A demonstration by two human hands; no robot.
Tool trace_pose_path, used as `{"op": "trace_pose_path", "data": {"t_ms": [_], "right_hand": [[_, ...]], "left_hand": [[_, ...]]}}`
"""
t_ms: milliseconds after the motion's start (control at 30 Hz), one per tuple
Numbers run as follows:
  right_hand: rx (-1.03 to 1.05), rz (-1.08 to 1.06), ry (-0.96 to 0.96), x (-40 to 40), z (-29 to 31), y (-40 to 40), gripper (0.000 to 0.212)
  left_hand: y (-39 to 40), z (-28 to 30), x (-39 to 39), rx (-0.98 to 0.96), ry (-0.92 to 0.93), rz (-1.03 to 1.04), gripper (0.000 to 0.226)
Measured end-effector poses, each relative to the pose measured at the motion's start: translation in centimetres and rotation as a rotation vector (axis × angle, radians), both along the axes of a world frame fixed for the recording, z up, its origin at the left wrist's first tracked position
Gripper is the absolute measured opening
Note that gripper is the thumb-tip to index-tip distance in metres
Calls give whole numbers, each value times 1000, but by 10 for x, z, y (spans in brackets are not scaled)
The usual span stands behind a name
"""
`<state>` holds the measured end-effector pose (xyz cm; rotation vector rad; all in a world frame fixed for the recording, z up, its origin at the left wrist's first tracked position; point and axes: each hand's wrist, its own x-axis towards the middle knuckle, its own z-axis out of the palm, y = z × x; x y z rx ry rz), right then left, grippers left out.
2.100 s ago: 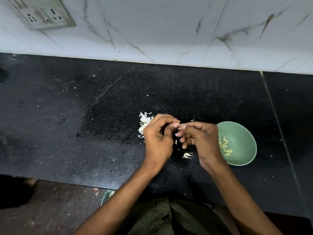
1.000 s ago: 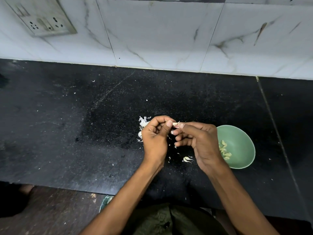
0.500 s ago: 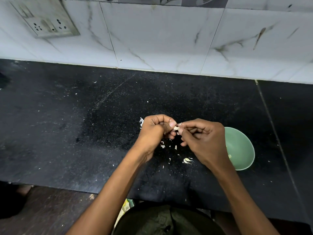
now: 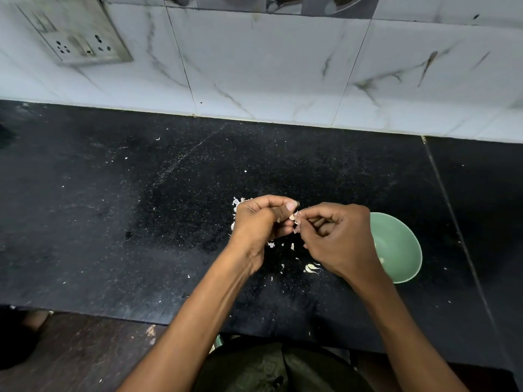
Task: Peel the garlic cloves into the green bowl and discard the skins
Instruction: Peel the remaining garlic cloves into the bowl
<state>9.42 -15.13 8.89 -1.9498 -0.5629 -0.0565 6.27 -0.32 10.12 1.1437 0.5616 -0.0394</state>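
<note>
Over the black counter (image 4: 141,222), my left hand (image 4: 260,222) pinches a small pale garlic clove (image 4: 291,217) between thumb and curled fingers. My right hand (image 4: 336,239) meets it from the right, its fingertips pinching at the clove's papery skin. The green bowl (image 4: 402,250) stands just right of my right hand, which hides most of its inside. A heap of white garlic skins (image 4: 236,203) peeks out behind my left hand. Loose skin scraps (image 4: 310,268) lie on the counter under my hands.
A white marble-tiled wall (image 4: 268,66) backs the counter, with a socket plate (image 4: 82,38) at the upper left. The counter's front edge runs just above my lap. A seam in the counter (image 4: 452,222) passes right of the bowl.
The view has tilted up a little and my hands have shifted slightly. Both hands keep working the same clove; my right hand now covers more of the bowl.
</note>
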Motion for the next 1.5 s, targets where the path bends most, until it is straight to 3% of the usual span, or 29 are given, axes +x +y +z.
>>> {"op": "trace_pose_path", "data": {"t_ms": [233, 433, 1133, 1500], "right_hand": [[-30, 54, -53, 3, 0, 0, 6], [-50, 120, -207, 9, -2, -3, 8], [-1, -114, -421, -6, -4, 12, 9], [79, -129, -386, 11, 8, 10, 7]], "left_hand": [[4, 3, 2, 68, 17, -10, 8], [5, 5, 2, 40, 34, -31, 8], [-6, 13, 6, 53, -75, 48, 16], [-1, 15, 7, 25, -138, 9, 11]]}}
